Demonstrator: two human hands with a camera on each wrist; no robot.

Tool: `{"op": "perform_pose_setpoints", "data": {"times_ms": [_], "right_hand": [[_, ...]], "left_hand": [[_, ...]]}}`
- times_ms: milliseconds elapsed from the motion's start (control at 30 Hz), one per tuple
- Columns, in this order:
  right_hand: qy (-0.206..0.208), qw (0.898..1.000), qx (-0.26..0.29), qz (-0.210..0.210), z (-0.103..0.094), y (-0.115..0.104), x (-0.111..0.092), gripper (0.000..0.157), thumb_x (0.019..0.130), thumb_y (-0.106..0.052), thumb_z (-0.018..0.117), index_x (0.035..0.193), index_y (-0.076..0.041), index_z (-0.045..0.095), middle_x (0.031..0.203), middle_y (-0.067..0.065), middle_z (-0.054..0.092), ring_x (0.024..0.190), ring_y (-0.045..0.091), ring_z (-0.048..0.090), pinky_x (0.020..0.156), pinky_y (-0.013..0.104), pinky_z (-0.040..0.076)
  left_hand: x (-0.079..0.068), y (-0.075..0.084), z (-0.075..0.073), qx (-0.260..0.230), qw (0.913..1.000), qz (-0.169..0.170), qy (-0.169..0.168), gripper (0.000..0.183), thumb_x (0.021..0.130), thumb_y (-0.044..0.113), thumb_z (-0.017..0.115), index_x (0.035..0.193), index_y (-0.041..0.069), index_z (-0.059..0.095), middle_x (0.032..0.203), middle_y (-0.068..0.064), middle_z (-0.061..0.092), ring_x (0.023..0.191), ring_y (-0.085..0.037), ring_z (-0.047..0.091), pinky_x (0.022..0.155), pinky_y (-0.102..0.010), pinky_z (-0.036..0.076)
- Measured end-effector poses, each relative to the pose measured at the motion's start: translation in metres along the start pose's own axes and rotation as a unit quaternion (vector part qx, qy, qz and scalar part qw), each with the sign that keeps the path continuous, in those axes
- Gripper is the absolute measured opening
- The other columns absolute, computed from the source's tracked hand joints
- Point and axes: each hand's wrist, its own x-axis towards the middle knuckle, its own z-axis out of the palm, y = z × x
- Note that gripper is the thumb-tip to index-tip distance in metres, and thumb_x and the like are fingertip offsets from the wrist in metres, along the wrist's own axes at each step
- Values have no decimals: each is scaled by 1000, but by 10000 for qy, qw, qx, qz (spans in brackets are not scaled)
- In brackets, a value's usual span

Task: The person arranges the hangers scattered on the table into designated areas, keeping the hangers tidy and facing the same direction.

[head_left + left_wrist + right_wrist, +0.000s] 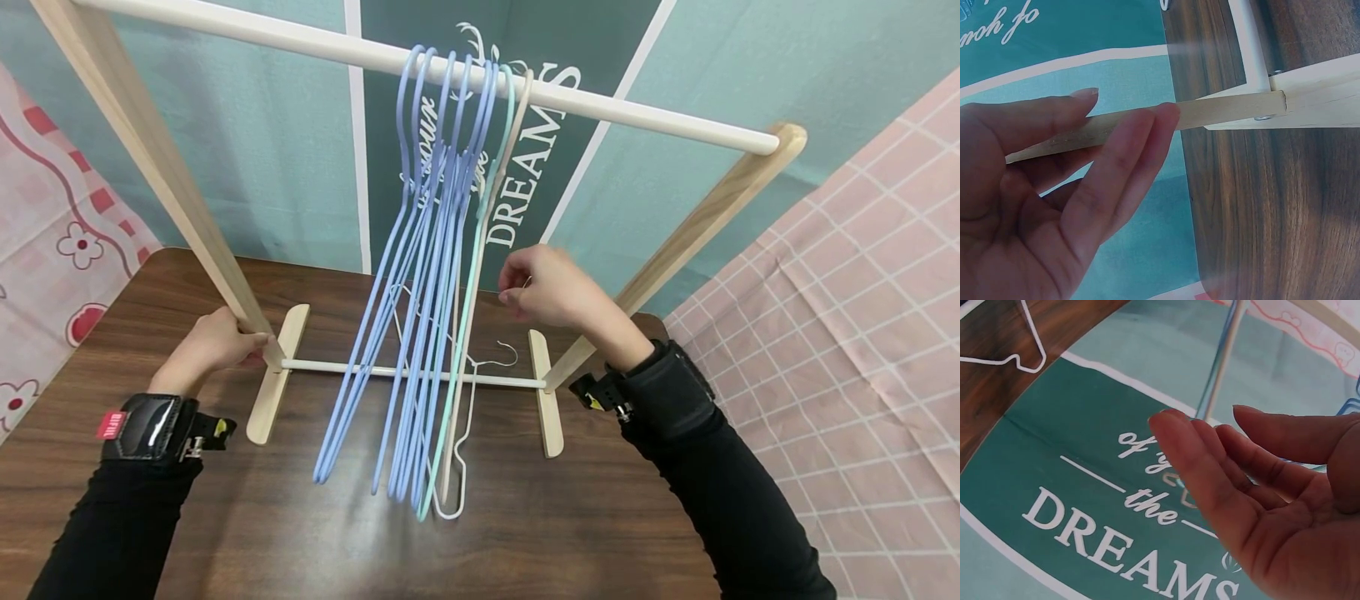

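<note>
Low on the left wooden upright [170, 183] of a clothes rack, my left hand [206, 346] holds on; the left wrist view shows thumb and fingers on either side of this upright [1232, 111]. My right hand [551, 287] hovers just right of the hangers, fingers loosely curled; the right wrist view shows nothing between them. From the white rail [652, 115] hang several blue hangers [452, 183], a mint hanger [480, 218] and a beige hanger [504, 167], bunched near the middle. A white hanger [462, 479] lies on the table, partly hidden behind them.
The rack stands on a dark wooden table [600, 517]. Its right upright [697, 200] is beside my right forearm. A thin white crossbar [510, 381] joins the wooden feet below. Behind hangs a green cloth [255, 125] with lettering; pink cloths flank both sides.
</note>
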Motion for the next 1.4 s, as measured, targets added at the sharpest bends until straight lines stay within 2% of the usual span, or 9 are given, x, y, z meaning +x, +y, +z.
{"op": "perform_pose_setpoints", "data": {"times_ms": [267, 400, 667, 833, 1033, 1167, 1400], "right_hand": [[7, 9994, -282, 219, 4, 12, 4, 5, 84, -2, 58, 80, -1, 62, 62, 4, 59, 56, 17, 55, 58, 28, 41], [36, 9992, -278, 297, 9, 20, 6, 6, 83, -1, 57, 80, 0, 62, 61, 5, 58, 55, 18, 54, 55, 28, 40], [-242, 9967, 324, 704, 28, 43, 15, 6, 85, 2, 55, 82, 4, 61, 70, 13, 60, 60, 22, 61, 56, 28, 51], [-356, 9929, 687, 900, 41, 57, 22, 7, 86, 1, 57, 82, 6, 61, 71, 15, 60, 61, 24, 62, 57, 28, 53], [-480, 9838, 1221, 1218, 58, 71, 28, 4, 85, 3, 58, 84, 7, 57, 75, 15, 60, 64, 27, 63, 57, 28, 53], [-456, 9751, 1524, 1546, 72, 80, 31, 8, 84, 3, 59, 90, 8, 56, 81, 17, 61, 70, 33, 64, 57, 29, 54], [-466, 9586, 2135, 1824, 100, 98, 35, 6, 84, 8, 51, 86, 9, 56, 94, 24, 63, 61, 26, 62, 60, 35, 55]], "left_hand": [[1, -1, 1, 27, 10000, 3, 17, 47, 92, 15, 51, 112, -27, 40, 72, -18, 65, 63, -19, 65, 62, -39, 52], [1, -1, 1, 5, 10000, 27, 55, 47, 92, 15, 52, 111, -27, 41, 69, -15, 65, 62, -19, 65, 58, -36, 52], [0, -2, 0, 8, 9999, 89, 55, 46, 91, 15, 52, 109, -27, 42, 68, -14, 65, 61, -19, 65, 54, -31, 50], [0, -2, 0, 102, 9999, 96, 60, 45, 91, 16, 52, 106, -26, 46, 66, -11, 64, 60, -17, 64, 54, -30, 49], [0, -1, 0, 135, 9999, 49, 67, 45, 92, 16, 52, 106, -26, 47, 67, -11, 65, 61, -18, 64, 55, -31, 49], [0, -1, 0, 120, 9999, 60, 62, 45, 92, 16, 51, 107, -26, 45, 67, -12, 65, 61, -18, 64, 55, -31, 49], [0, -3, -1, 101, 9998, 152, 71, 44, 91, 15, 51, 105, -27, 45, 67, -12, 64, 60, -19, 64, 55, -32, 49]]}}
